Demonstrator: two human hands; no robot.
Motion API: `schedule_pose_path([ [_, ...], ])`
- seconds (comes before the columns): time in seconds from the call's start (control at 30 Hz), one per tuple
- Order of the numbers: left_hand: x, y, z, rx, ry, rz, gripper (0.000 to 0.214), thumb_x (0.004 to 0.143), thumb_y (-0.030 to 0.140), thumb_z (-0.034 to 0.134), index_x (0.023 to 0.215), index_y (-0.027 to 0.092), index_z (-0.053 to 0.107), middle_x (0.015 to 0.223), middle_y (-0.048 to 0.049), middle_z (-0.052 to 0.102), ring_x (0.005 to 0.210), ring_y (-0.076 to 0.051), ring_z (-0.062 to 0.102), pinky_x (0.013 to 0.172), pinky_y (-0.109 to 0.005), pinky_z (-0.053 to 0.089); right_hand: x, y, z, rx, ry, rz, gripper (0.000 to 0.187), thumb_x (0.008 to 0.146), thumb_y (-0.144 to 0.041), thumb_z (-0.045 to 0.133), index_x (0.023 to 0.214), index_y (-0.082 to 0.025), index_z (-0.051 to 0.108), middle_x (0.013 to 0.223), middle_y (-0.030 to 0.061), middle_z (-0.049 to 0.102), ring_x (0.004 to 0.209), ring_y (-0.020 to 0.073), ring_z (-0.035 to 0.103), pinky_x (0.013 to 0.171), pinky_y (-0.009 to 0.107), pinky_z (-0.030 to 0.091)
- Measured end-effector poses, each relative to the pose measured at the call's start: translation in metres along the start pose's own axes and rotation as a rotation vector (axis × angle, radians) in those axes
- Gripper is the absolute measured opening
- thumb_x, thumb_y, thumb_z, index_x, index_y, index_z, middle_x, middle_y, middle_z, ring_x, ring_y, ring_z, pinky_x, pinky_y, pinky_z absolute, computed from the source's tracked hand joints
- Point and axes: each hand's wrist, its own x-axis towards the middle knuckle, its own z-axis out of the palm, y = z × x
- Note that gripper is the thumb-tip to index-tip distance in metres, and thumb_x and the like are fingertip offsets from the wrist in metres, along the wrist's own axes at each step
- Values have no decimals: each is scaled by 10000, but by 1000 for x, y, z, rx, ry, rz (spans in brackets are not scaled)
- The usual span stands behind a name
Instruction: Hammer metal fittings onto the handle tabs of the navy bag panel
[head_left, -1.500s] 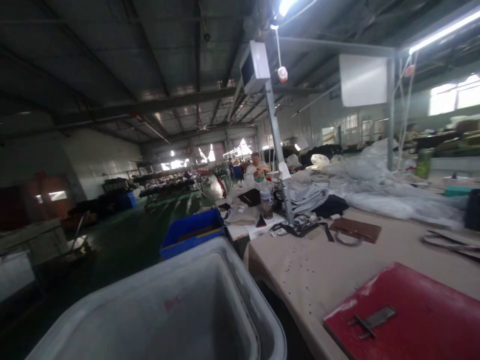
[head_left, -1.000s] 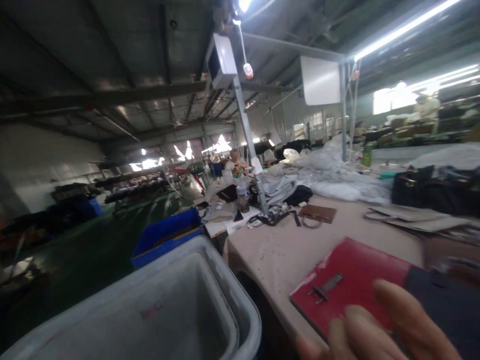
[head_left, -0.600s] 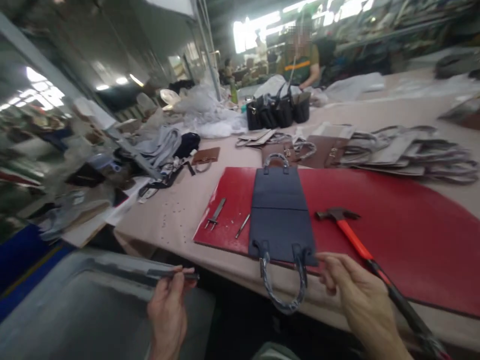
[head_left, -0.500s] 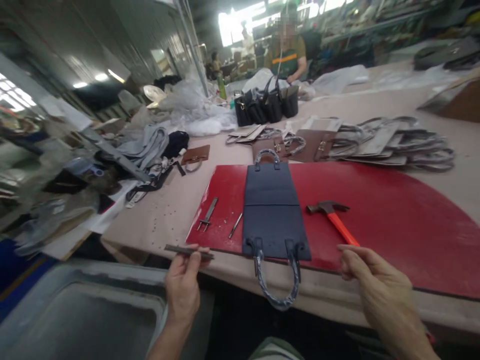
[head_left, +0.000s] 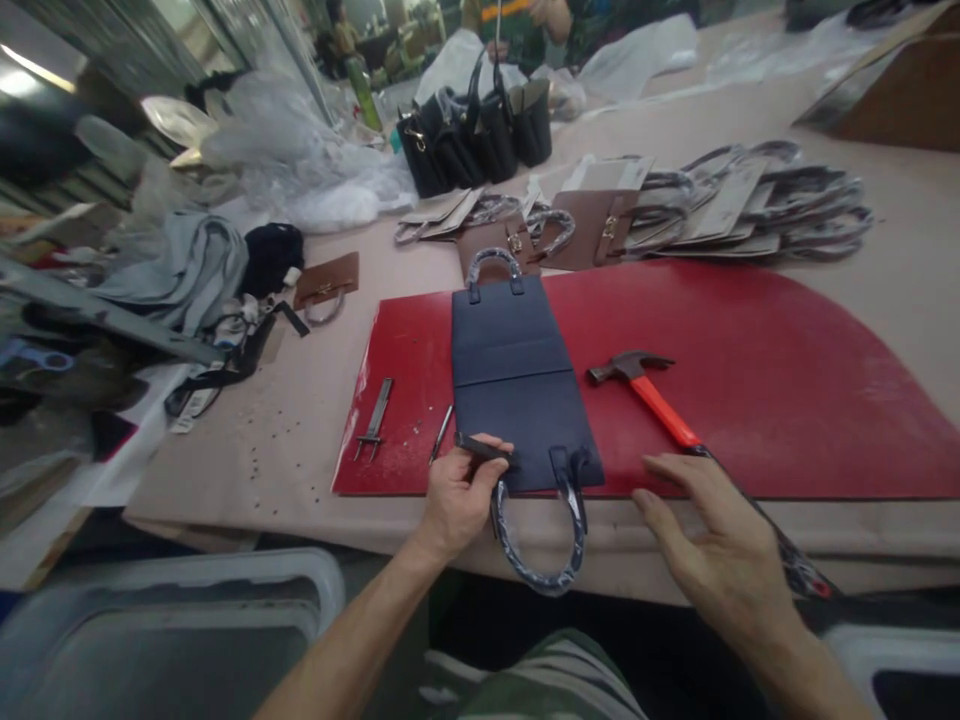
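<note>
My left hand (head_left: 461, 505) is closed round a slim dark metal bar (head_left: 472, 445), perhaps a punch. It is over the lower left corner of a navy leather bag panel (head_left: 514, 350), which lies flat. A wrapped handle (head_left: 544, 583) hangs from the panel past the table edge, beside my left fingers. My right hand (head_left: 724, 535) is open, thumb apart from the fingers, close to the black end of a claw hammer's orange handle (head_left: 667, 412). Left of the panel are a two-pronged metal tool (head_left: 376, 412) and a thin metal rod (head_left: 442, 433).
A red board (head_left: 750, 370) lies under the panel and tools. Behind it are brown bag pieces (head_left: 581, 225) with wrapped handles and several black bags (head_left: 469, 140). Plastic wrap (head_left: 300, 160) is heaped at the back left. A grey bin (head_left: 202, 600) stands below the table; a co-worker sits beyond.
My left hand has moved right with the metal bar, from beside the board to the panel's lower corner. My right hand's fingers have spread apart. The view has tilted down.
</note>
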Motion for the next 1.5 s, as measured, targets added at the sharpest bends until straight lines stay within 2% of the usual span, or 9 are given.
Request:
schedule_pose_path([
  [0.13,1,1,1,37,-44,115,121,896,184,663,1001,172,723,966,-61,789,888,-179,759,826,-273,624,15,-2,27,-59,-75,-153,199,939,-259,592,1122,-204,649,1097,109,679,1035,271,640,882,434,506],
  [0.27,1,3,5,51,-68,176,133,912,169,644,1019,175,723,987,-57,787,899,-171,759,823,-259,624,26,5,49,-111,-116,-191,165,956,-267,565,1054,-171,655,1072,119,677,1028,280,613,859,444,458],
  [0.37,1,2,8,66,-61,218,129,915,161,645,1018,174,721,987,-56,787,897,-166,760,825,-249,623,30,9,57,-140,-124,-196,162,979,-274,541,1011,-172,662,1035,106,674,988,267,592,832,427,419],
  [0.6,1,-1,13,107,-27,249,119,919,170,655,1021,180,716,986,-55,788,907,-172,763,837,-261,626,29,9,57,-146,-114,-210,161,993,-271,519,997,-187,656,1022,91,663,953,248,565,806,400,383],
  [0.83,1,-1,16,157,-42,252,116,924,178,644,1020,185,709,984,-55,789,920,-182,763,845,-282,631,30,10,58,-129,-125,-208,157,980,-263,528,999,-179,660,1035,94,662,931,251,552,786,405,372],
  [1.03,1,-4,18,191,-41,316,127,924,157,636,1034,181,694,984,-55,786,925,-175,759,871,-280,624,29,11,58,-126,-127,-203,158,984,-275,525,1005,-182,651,1044,94,661,931,248,550,788,402,366],
  [1.33,3,-4,17,232,-78,324,115,932,161,624,1020,186,693,974,-48,782,912,-168,756,855,-266,617,29,10,58,-128,-126,-195,174,981,-278,527,995,-164,658,1033,96,659,923,256,540,783,412,363],
  [1.5,4,-3,18,253,-95,300,125,939,164,600,1017,187,695,959,-49,779,872,-169,754,794,-249,612,29,11,59,-133,-133,-194,159,982,-283,532,1004,-176,648,1050,95,657,941,258,543,789,410,358],
])
